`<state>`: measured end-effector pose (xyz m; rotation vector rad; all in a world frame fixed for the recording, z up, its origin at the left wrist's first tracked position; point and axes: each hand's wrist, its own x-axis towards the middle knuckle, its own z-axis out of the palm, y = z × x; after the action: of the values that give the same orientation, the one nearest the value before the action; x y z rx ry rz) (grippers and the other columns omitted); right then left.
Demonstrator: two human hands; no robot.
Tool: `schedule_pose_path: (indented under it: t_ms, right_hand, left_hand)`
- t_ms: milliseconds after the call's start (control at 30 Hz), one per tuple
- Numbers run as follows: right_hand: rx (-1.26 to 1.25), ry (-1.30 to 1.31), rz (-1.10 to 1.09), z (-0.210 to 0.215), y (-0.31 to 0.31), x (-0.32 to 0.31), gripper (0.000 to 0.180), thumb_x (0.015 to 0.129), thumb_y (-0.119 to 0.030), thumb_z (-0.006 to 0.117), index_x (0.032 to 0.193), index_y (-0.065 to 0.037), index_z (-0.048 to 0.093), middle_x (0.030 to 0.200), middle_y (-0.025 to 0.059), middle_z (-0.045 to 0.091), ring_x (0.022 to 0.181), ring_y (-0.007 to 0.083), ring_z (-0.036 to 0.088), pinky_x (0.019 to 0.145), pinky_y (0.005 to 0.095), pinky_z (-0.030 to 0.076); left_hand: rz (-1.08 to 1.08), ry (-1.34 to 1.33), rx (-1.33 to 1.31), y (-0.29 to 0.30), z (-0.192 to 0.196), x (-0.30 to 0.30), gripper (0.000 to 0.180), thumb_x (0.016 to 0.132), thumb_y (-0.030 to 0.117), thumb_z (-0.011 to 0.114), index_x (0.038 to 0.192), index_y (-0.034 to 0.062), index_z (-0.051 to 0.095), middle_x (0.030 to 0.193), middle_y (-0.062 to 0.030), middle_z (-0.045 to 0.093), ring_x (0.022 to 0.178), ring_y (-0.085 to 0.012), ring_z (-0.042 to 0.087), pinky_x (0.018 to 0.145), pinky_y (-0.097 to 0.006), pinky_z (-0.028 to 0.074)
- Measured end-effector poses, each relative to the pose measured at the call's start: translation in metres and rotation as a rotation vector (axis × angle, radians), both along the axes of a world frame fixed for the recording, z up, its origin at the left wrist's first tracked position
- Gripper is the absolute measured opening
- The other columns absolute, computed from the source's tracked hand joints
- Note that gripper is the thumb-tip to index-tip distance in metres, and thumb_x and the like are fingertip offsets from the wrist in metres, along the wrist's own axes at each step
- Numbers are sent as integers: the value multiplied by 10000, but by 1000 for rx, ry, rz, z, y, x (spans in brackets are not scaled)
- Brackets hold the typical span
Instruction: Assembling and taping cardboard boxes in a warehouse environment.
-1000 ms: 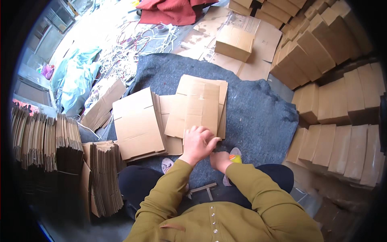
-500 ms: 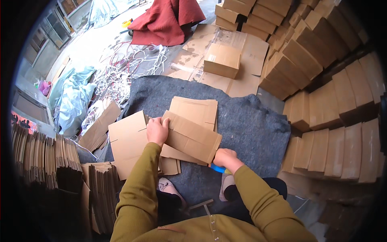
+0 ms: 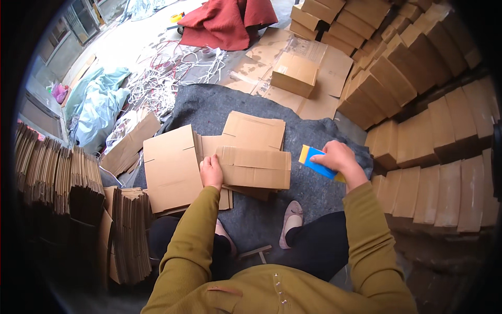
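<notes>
Head view, contents listed from your hands outward. Your left hand (image 3: 211, 172) grips the left end of a flat folded brown cardboard piece (image 3: 254, 167), fingers curled over its edge, palm down; the piece lies across the flattened brown cardboard sheets (image 3: 172, 167) spread on the grey felt blanket (image 3: 209, 107). Your right hand (image 3: 339, 157) is closed around a blue and yellow flat scraper-like tool (image 3: 314, 158), held just right of the folded piece and apart from it, above the blanket. Both your sleeves are olive-green.

Near items: your two pale slip-on shoes (image 3: 291, 218) rest on the blanket below the cardboard, with a small wooden stick (image 3: 254, 253) between your legs.

Left side: upright bundles of flattened brown cartons (image 3: 57, 172) standing on edge, and a second bundle (image 3: 130, 230) just beside your left knee.

Right side: rows of stacked brown cardboard boxes (image 3: 439, 136) curving along the wall.

Far items: one assembled brown cardboard box (image 3: 294, 74) on loose sheets, a dark red cloth (image 3: 225, 23), a tangle of white straps (image 3: 167, 78), a pale blue plastic sheet (image 3: 99, 104).
</notes>
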<state>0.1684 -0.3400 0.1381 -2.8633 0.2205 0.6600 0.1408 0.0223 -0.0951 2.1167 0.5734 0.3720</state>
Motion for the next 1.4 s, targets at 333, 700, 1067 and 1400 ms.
schedule_pose_path:
  t_ms: [333, 700, 1067, 1400]
  right_hand:
    - [956, -246, -203, -11, 19, -62, 350, 854, -242, 731, 1049, 47, 698, 932, 103, 715, 826, 132, 648, 756, 292, 533]
    - [1275, -25, 81, -1, 31, -49, 371, 793, -182, 769, 1090, 24, 685, 977, 68, 704, 899, 116, 629, 833, 275, 522]
    - [1149, 127, 96, -8, 54, -53, 330, 801, -130, 756, 1081, 28, 682, 962, 69, 703, 877, 114, 642, 795, 266, 528]
    - [874, 417, 118, -5, 63, -46, 398, 828, -375, 742, 907, 12, 699, 780, 11, 655, 699, 60, 570, 648, 236, 474]
  left_hand:
    - [85, -252, -114, -15, 37, -9, 393, 1011, 321, 531, 971, -43, 676, 817, -64, 651, 751, -153, 579, 747, -304, 489]
    - [-499, 134, -1551, -72, 200, -70, 484, 1043, 464, 424, 1147, 26, 603, 981, -36, 626, 878, -117, 580, 798, -263, 482]
    - [-442, 286, -1387, -58, 162, -79, 234, 1009, 220, 543, 1062, 17, 646, 889, -37, 652, 725, -95, 597, 634, -222, 498]
    - [-252, 271, -1198, 7, 128, -74, 170, 992, 184, 563, 975, 28, 629, 793, 2, 623, 597, -77, 572, 596, -225, 529]
